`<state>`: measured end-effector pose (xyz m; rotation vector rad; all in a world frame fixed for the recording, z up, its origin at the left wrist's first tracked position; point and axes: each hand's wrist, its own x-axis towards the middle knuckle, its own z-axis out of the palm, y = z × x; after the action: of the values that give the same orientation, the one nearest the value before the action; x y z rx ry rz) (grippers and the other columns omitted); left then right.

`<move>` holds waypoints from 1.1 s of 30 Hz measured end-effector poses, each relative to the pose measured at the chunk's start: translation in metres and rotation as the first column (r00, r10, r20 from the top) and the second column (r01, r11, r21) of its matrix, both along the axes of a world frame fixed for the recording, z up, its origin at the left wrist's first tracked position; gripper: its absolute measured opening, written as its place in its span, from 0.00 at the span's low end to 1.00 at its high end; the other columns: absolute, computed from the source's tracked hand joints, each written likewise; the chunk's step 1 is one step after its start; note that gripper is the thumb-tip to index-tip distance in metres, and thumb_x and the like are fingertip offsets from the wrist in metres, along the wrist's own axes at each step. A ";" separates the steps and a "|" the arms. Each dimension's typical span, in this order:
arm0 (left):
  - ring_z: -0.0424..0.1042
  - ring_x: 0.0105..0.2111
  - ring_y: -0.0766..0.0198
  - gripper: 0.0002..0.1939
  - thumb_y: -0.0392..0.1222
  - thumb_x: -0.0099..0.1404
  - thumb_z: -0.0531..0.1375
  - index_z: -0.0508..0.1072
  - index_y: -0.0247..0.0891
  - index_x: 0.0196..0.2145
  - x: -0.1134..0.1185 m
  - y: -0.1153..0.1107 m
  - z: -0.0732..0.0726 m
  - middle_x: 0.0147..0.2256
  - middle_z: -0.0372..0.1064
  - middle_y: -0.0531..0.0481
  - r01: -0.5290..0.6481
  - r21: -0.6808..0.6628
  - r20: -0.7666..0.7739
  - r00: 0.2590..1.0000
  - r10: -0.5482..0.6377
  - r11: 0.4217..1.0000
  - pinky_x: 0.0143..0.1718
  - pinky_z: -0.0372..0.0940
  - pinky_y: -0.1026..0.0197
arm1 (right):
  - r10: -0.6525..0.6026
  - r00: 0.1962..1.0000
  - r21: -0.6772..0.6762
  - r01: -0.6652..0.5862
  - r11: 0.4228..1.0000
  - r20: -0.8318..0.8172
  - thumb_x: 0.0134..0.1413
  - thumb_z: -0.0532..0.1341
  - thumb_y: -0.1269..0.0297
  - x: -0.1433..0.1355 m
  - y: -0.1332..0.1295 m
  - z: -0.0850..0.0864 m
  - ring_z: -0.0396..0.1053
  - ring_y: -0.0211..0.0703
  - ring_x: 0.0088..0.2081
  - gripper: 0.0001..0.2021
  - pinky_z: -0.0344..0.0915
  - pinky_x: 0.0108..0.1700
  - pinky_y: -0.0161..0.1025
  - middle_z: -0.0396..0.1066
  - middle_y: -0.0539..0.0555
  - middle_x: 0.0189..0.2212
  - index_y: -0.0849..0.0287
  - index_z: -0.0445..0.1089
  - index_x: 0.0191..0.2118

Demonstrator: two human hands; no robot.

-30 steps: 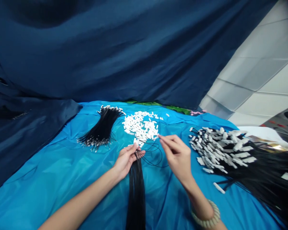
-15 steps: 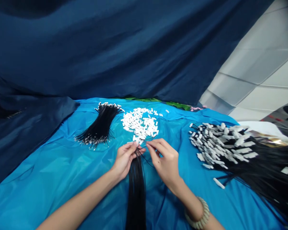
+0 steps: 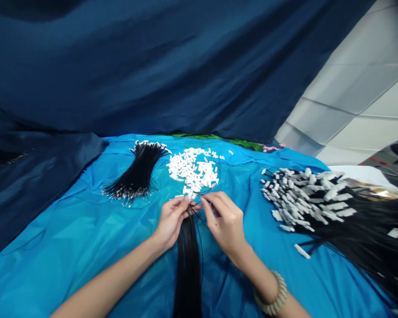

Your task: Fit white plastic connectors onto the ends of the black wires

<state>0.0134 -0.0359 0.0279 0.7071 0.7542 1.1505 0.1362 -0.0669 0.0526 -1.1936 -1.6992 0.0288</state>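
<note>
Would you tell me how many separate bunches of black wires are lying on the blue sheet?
3: one far left, one under the left hand, running towards the camera, and one with white ends at right.

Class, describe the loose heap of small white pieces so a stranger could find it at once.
Start at the bright blue sheet covering the table. Just beyond the left hand and right hand lies the heap of white pieces. Unlike the finished pile at right, these carry no black wires.
</note>
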 end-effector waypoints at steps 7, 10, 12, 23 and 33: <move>0.71 0.29 0.63 0.08 0.40 0.50 0.61 0.73 0.32 0.26 0.000 0.001 -0.001 0.26 0.70 0.49 -0.006 0.010 0.001 1.000 0.006 1.000 0.40 0.64 0.58 | 0.018 1.000 -0.027 -0.017 0.999 0.012 0.53 0.52 0.74 0.000 0.000 0.001 0.63 0.40 0.32 0.05 0.62 0.35 0.39 0.66 0.54 0.28 0.61 0.65 0.32; 0.71 0.29 0.63 0.07 0.40 0.51 0.61 0.73 0.32 0.26 0.000 0.001 -0.002 0.26 0.70 0.49 -0.013 0.017 -0.008 1.000 0.013 1.000 0.40 0.65 0.58 | 0.016 1.000 -0.031 -0.016 0.999 0.012 0.53 0.52 0.74 -0.001 0.000 0.001 0.63 0.40 0.32 0.05 0.62 0.35 0.39 0.66 0.54 0.28 0.61 0.64 0.32; 0.71 0.29 0.63 0.07 0.40 0.50 0.61 0.73 0.32 0.26 0.000 0.001 -0.001 0.26 0.70 0.49 -0.018 0.019 -0.019 1.000 0.018 1.000 0.39 0.65 0.58 | 0.019 1.000 -0.032 -0.019 0.999 0.016 0.53 0.52 0.74 -0.001 0.000 0.001 0.63 0.40 0.32 0.05 0.62 0.35 0.39 0.66 0.54 0.28 0.61 0.64 0.32; 0.71 0.28 0.64 0.07 0.40 0.50 0.62 0.73 0.32 0.26 0.000 0.001 -0.001 0.25 0.71 0.49 -0.040 0.028 -0.069 0.997 0.042 0.999 0.37 0.65 0.61 | -0.007 1.000 -0.049 0.007 0.999 0.004 0.53 0.52 0.73 -0.001 -0.001 0.002 0.63 0.39 0.31 0.05 0.61 0.34 0.38 0.66 0.53 0.28 0.60 0.64 0.32; 0.70 0.29 0.65 0.08 0.41 0.49 0.62 0.73 0.32 0.25 0.000 0.001 0.000 0.25 0.71 0.49 -0.045 0.031 -0.082 0.996 0.048 0.998 0.37 0.64 0.61 | 0.012 1.000 -0.054 -0.012 0.998 0.003 0.54 0.52 0.73 -0.002 -0.001 0.000 0.63 0.40 0.32 0.05 0.61 0.35 0.38 0.66 0.54 0.28 0.61 0.64 0.33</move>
<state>0.0137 -0.0349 0.0276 0.7689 0.8282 1.1822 0.1344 -0.0677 0.0523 -1.2243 -1.7181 0.0805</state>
